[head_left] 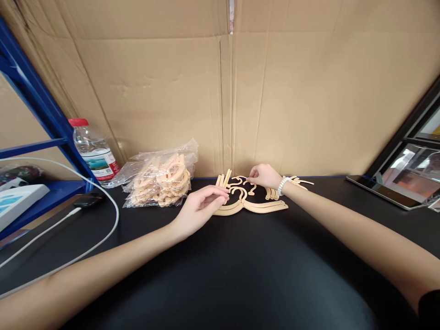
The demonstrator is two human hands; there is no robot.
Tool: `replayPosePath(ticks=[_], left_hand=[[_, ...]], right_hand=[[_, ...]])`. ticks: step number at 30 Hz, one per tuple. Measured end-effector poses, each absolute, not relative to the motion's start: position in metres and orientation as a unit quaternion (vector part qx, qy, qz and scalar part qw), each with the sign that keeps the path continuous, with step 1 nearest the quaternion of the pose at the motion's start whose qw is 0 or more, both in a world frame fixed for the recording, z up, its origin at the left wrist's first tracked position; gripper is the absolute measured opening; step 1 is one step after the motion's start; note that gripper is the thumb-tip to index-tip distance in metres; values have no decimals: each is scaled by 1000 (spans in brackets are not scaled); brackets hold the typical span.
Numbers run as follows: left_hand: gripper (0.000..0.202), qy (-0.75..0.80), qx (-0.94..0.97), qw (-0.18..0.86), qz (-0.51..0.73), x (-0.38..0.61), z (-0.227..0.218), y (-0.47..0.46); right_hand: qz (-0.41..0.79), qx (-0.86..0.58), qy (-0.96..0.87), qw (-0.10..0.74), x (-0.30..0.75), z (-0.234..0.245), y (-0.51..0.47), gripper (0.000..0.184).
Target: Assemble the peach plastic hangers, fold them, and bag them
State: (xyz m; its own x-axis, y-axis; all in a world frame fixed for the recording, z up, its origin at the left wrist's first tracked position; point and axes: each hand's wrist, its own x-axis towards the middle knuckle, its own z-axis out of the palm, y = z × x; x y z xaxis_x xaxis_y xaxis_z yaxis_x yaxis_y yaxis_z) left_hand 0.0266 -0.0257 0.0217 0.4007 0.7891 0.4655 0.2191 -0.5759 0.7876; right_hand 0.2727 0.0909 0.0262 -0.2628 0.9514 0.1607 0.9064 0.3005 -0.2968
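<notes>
Broadly, a sheet of cardboard (154, 91) fills the back, rising behind a black tabletop (220, 275). A blue metal frame (30, 87) stands along the left side. Next in size comes a clear plastic bag (161, 176) filled with pale, curved pieces, lying on the tabletop to the left of the hands. Just behind it, a red-capped bottle (96, 151) leans beside the frame.

The left hand (199, 208) is partly closed, its fingers bent and running forward, the thumb brought up close to the fingertips. Those tips are at the left end of the pale curved pieces (268, 208); whether they grip one or only rest there, I cannot tell. The right hand (266, 175) is more tightly curled, fingers folded in and thumb and forefinger drawn together beside the small pale hooks (252, 189); whether a hook is pinched between them cannot be made out.

The curved pieces lie on the tabletop in front of the hooks and between the two hands, spreading to either side like hanger arms. Slim pale rods (226, 178) show just beyond the left fingertips. Smallest is a beaded bracelet (282, 185) around the right wrist.
</notes>
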Motion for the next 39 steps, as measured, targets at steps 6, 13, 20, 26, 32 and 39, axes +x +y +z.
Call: replayPosePath(ticks=[6, 13, 20, 26, 32, 39], left_hand=[[18, 380, 679, 408, 477, 35, 14, -40], [21, 386, 619, 478, 489, 36, 13, -44], [49, 347, 567, 523, 533, 39, 15, -55], [53, 354, 528, 578, 512, 45, 16, -64], [16, 364, 609, 531, 463, 47, 14, -67], [24, 336, 639, 510, 467, 49, 5, -69]], right_hand=[[104, -632, -762, 100, 265, 27, 93, 22], [158, -655, -721, 162, 260, 36, 94, 21], [325, -574, -680, 320, 269, 57, 67, 25], [502, -438, -645, 374, 270, 50, -5, 36], [620, -312, -574, 434, 252, 11, -47, 27], [636, -298, -568, 429, 248, -5, -51, 17]])
